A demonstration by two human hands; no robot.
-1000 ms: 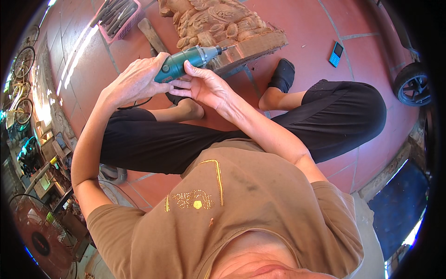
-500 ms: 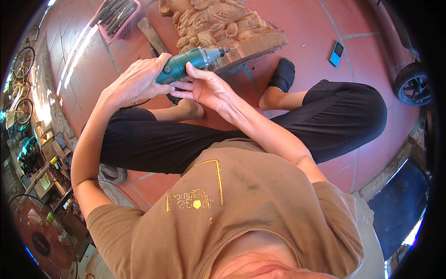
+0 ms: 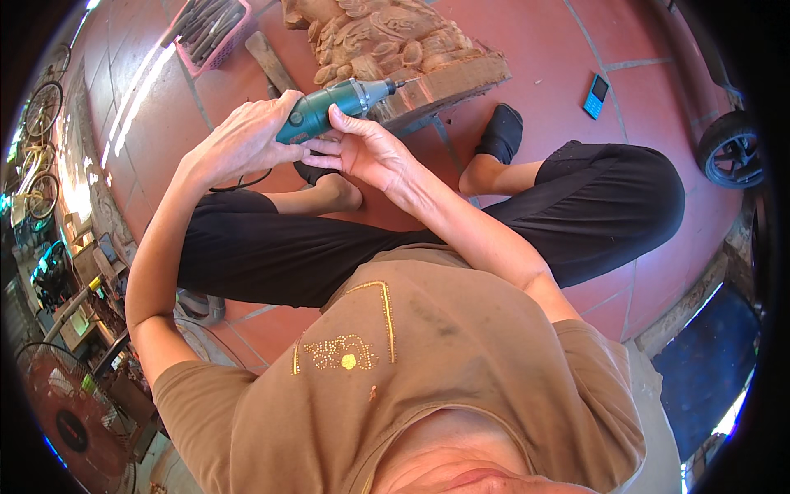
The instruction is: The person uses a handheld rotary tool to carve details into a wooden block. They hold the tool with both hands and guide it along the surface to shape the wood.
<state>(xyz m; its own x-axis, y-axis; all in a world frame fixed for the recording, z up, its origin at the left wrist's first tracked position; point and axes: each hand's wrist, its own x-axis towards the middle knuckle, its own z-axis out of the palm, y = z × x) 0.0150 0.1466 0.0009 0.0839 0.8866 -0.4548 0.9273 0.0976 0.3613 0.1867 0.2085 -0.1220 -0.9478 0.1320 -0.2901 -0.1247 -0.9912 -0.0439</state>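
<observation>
**Both hands on a green rotary tool at a wood carving**

The left hand wraps around the rear of a green handheld rotary tool, fingers curled over its body in a firm grasp. The right hand meets it from below and beside, its fingers pressed along the tool's underside near the front, so both hands grasp the same tool. The tool lies nearly level, its metal nose pointing away from the left hand toward the carved wooden sculpture just beyond the hands; its tip is at the carving's lower edge, though whether it touches cannot be told. A dark cord runs out below the left wrist.

Under the hands, the person sits cross-legged in black trousers and black socks on a red tiled floor, wearing a brown shirt with a yellow emblem on the chest.

Beyond the left hand, a pink basket of long dark tools stands on the floor, with a wooden plank between it and the carving. Well off to the right of the right hand lies a small blue mobile phone, and farther still a black wheel. Far to the left are bicycle wheels and a red floor fan.
</observation>
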